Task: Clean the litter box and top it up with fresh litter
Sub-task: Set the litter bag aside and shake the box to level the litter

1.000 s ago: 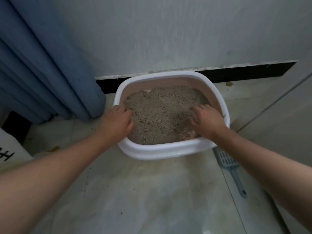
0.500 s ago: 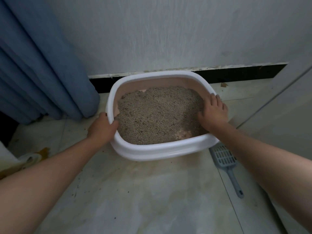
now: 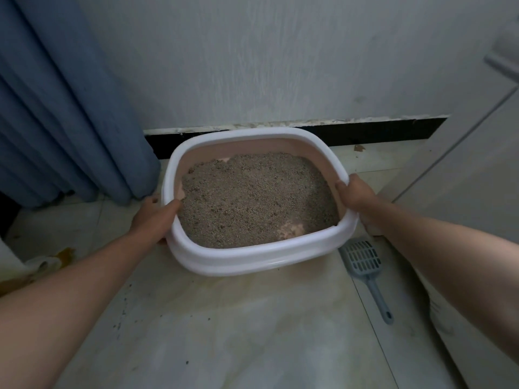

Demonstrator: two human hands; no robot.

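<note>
The white plastic litter box with pink inside [image 3: 252, 265] sits on the pale tile floor [image 3: 252, 332] by the wall. The left hand [image 3: 153, 217] and right hand [image 3: 356, 196] each grip its rim. Grey grainy litter [image 3: 252, 197] covers most of the bottom, so topping up seems done, though I cannot see clumps. The grey plastic scoop [image 3: 362, 262] lies beside its front right corner.

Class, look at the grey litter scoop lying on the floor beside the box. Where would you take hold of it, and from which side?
Grip the scoop by its slim handle, near the end pointing toward the person, coming from above on the right hand side. The slotted head lies close to the litter box; the handle lies flat on bare floor.
</note>
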